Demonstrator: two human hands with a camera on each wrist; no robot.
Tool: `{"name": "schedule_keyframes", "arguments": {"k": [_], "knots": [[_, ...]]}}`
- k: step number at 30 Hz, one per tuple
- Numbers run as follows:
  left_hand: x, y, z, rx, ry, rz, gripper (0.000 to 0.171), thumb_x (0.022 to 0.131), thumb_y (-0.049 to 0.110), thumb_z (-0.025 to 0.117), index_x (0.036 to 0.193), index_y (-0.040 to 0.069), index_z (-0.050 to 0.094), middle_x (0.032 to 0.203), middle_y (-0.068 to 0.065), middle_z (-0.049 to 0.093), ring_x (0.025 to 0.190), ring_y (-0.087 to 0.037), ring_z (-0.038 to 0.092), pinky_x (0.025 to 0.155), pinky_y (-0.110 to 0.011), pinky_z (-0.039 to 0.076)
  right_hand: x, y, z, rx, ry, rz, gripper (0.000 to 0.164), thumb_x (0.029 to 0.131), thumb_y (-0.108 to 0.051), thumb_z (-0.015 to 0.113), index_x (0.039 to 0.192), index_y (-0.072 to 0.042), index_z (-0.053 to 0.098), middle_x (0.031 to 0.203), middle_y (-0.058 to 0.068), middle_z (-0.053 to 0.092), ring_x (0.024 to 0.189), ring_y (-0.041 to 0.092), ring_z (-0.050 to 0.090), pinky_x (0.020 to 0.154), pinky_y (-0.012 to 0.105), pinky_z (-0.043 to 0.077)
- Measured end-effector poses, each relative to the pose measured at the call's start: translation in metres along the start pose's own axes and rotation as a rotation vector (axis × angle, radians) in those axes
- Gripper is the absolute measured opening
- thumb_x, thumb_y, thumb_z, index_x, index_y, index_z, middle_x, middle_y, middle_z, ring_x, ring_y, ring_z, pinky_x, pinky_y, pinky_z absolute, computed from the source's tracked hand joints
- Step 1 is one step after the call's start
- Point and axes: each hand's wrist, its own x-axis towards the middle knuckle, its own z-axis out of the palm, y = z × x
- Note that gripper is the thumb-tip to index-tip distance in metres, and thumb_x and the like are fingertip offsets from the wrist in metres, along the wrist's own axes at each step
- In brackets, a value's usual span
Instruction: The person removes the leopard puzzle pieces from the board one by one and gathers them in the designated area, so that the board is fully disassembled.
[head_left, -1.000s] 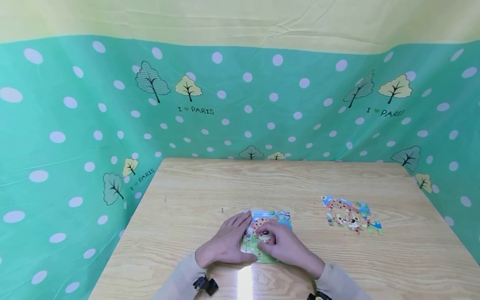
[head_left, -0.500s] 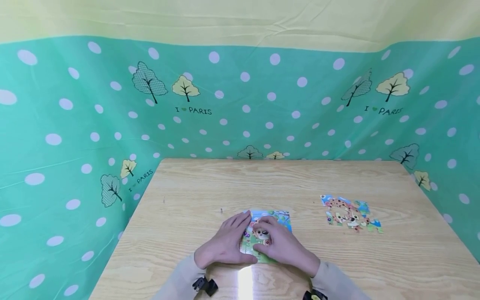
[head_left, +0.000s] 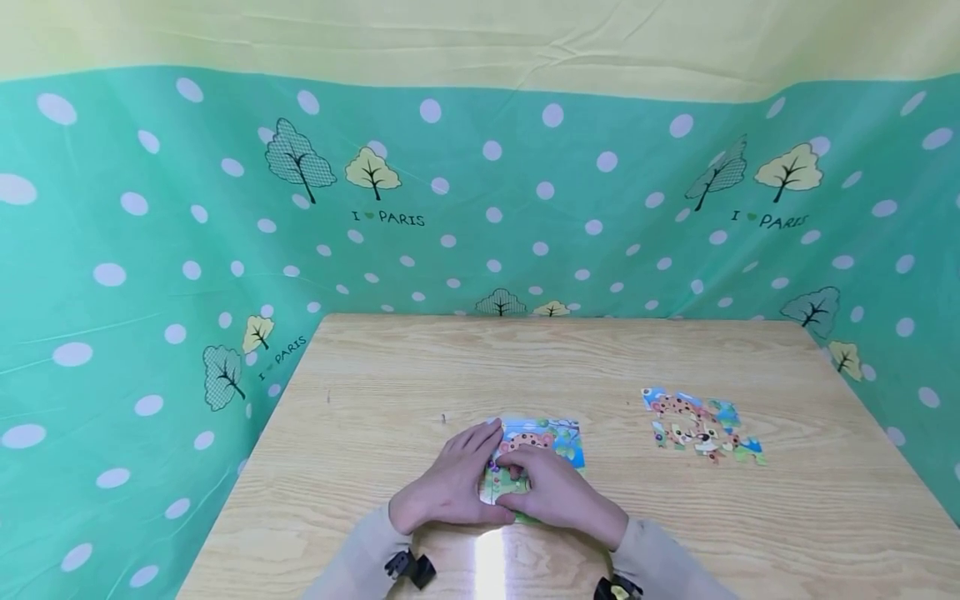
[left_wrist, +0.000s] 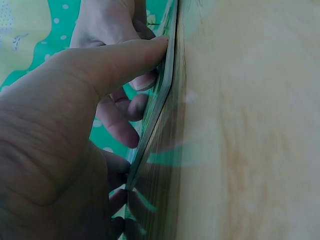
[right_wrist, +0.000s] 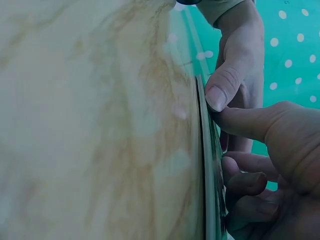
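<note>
A flat jigsaw puzzle [head_left: 570, 450] showing a spotted cartoon animal lies near the table's front, blue at its top and green at its bottom. My left hand [head_left: 453, 479] spreads round its lower left corner, fingers along the left edge and thumb on the front edge. The left thumb [left_wrist: 135, 56] rests on the rim in the left wrist view. Over the puzzle's lower middle, my right hand [head_left: 558, 492] has bent fingers on the surface and its thumb set apart. In the right wrist view, the right fingers [right_wrist: 250, 182] touch the picture side, and the two thumbs meet near the edge.
A second, partly joined puzzle [head_left: 705, 433] of the same animal lies to the right, with gaps and uneven edges. The wooden table [head_left: 390, 367] is backed by a green dotted curtain [head_left: 517, 208]. A small dark mark [head_left: 443, 419] shows left of the near puzzle.
My right hand has slid left over the near puzzle, covering the animal's face and baring more of the right side. My left hand keeps its place at the corner.
</note>
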Motion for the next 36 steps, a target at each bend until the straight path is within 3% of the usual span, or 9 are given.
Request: {"name": "schedule_keyframes", "arguments": {"k": [6,13,21,27,30,33,36], "knots": [[-0.0012,-0.0002,0.0001,-0.004,0.004,0.001,0.124,0.079,0.071,0.079,0.169,0.005,0.025,0.18,-0.008,0.019,0.165,-0.035,0.02,0.133,-0.059,0.021,0.0025,-0.0033,-0.0008,0.108,-0.04,-0.004,0.024,0.086,-0.027,0.089,0.107,-0.017,0.081,0.076,-0.012,0.061,0.07,0.001,0.05,0.064,0.02,0.04],[-0.0034,-0.0021,-0.0002,-0.008,0.007,0.002,0.124,0.079,0.07,0.079,0.169,0.006,0.025,0.18,-0.008,0.019,0.165,-0.035,0.019,0.133,-0.06,0.021,0.0044,-0.0052,0.0033,0.107,-0.046,0.034,0.023,0.086,-0.026,0.089,0.104,-0.016,0.079,0.063,-0.014,0.048,0.057,-0.001,0.04,0.058,0.02,0.034],[-0.0027,-0.0017,-0.0009,-0.017,-0.014,-0.006,0.124,0.08,0.071,0.079,0.17,0.007,0.022,0.18,-0.007,0.017,0.166,-0.034,0.017,0.134,-0.06,0.019,0.0035,-0.0059,0.0052,0.08,0.018,0.031,0.023,0.082,-0.024,0.092,0.1,-0.018,0.078,0.09,-0.01,0.065,0.083,0.004,0.056,0.075,0.024,0.047],[-0.0013,-0.0016,-0.0012,-0.02,-0.016,-0.009,0.125,0.079,0.071,0.079,0.17,0.007,0.023,0.18,-0.006,0.017,0.166,-0.033,0.017,0.134,-0.059,0.019,0.0007,-0.0047,0.0046,0.085,-0.006,0.029,0.012,0.085,-0.023,0.088,0.09,-0.026,0.078,0.102,-0.009,0.071,0.103,0.016,0.067,0.095,0.038,0.054],[-0.0012,-0.0014,-0.0016,-0.025,-0.016,-0.005,0.125,0.079,0.071,0.079,0.17,0.007,0.022,0.181,-0.006,0.016,0.166,-0.033,0.016,0.134,-0.06,0.019,0.0008,-0.0035,0.0029,0.106,-0.01,0.028,0.019,0.085,-0.023,0.088,0.102,-0.021,0.079,0.1,-0.007,0.07,0.097,0.015,0.065,0.089,0.034,0.053],[-0.001,-0.0013,-0.0017,-0.031,-0.016,0.004,0.125,0.079,0.071,0.08,0.171,0.008,0.021,0.181,-0.006,0.016,0.166,-0.033,0.016,0.133,-0.061,0.019,0.0026,-0.0013,0.0009,0.112,-0.003,0.026,0.037,0.083,-0.026,0.091,0.116,-0.014,0.078,0.088,-0.007,0.062,0.079,0.008,0.054,0.07,0.025,0.045],[-0.0005,-0.0015,-0.001,-0.029,-0.012,0.008,0.126,0.079,0.071,0.08,0.171,0.008,0.021,0.181,-0.006,0.016,0.166,-0.033,0.016,0.133,-0.06,0.019,0.0038,0.001,0.0003,0.109,-0.001,0.028,0.041,0.081,-0.027,0.093,0.115,-0.011,0.078,0.08,-0.007,0.058,0.07,0.004,0.046,0.064,0.022,0.04]]}}
